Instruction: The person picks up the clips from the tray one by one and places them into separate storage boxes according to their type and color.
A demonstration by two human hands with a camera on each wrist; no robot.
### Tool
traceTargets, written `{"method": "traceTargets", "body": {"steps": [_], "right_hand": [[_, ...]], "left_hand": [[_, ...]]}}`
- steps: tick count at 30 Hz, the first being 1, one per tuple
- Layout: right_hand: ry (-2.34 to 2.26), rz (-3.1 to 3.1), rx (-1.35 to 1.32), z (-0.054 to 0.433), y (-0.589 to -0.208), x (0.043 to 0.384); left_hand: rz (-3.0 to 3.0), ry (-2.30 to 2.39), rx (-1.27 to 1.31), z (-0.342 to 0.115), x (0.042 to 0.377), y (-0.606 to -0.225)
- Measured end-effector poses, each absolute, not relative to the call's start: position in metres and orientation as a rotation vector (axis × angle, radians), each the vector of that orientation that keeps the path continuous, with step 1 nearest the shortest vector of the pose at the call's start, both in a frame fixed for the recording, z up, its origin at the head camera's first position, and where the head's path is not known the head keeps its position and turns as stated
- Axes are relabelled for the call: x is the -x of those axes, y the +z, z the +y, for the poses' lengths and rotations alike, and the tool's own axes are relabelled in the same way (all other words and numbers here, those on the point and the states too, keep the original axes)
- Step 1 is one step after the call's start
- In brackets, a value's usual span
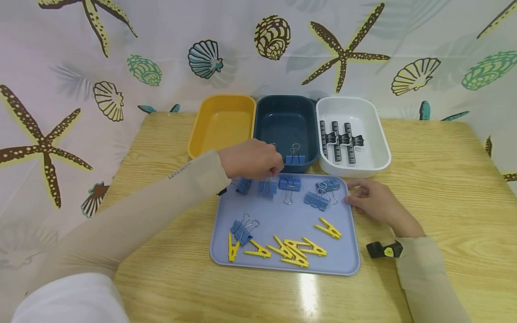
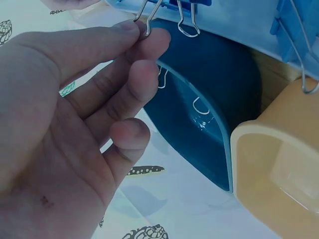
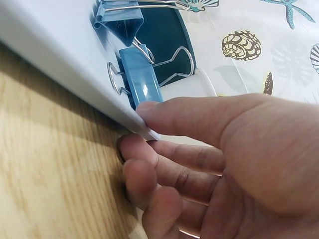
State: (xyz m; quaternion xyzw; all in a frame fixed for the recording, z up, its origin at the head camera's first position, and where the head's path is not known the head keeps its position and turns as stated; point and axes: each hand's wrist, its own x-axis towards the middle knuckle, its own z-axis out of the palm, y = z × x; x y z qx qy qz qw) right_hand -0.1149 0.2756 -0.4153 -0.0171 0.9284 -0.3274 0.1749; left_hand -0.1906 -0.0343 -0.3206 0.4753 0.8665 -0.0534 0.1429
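My left hand (image 1: pixel 255 159) is above the far edge of the lavender tray (image 1: pixel 278 215). Its thumb and fingertip pinch the wire handle of a blue binder clip (image 1: pixel 267 186), whose body hangs below. In the left wrist view, that clip's wire handle (image 2: pixel 148 15) sits between thumb and finger. Several more blue binder clips (image 1: pixel 290 183) lie along the tray's far side, and one (image 1: pixel 242 231) lies near its left side. My right hand (image 1: pixel 375 204) grips the tray's right rim, thumb on top and fingers beneath, close to a blue binder clip (image 3: pixel 142 74).
Behind the tray stand a yellow bin (image 1: pixel 194 134), a dark blue bin (image 1: pixel 262 130) with blue binder clips (image 1: pixel 295 159) inside, and a white bin (image 1: pixel 373 134) holding keyboard-patterned clips (image 1: pixel 337 141). Several yellow clothespins (image 1: pixel 292 253) lie at the tray's near side. A patterned cloth (image 1: pixel 242 27) hangs behind.
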Motion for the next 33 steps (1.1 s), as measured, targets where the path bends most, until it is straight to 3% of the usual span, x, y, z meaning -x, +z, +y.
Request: {"method": "traceTargets", "body": {"steps": [33], "right_hand": [[-0.944, 2.636, 0.067, 0.277, -0.414, 0.115]], "left_hand": [[2.535, -0.17, -1.377, -0.034, 0.199, -0.303]]}}
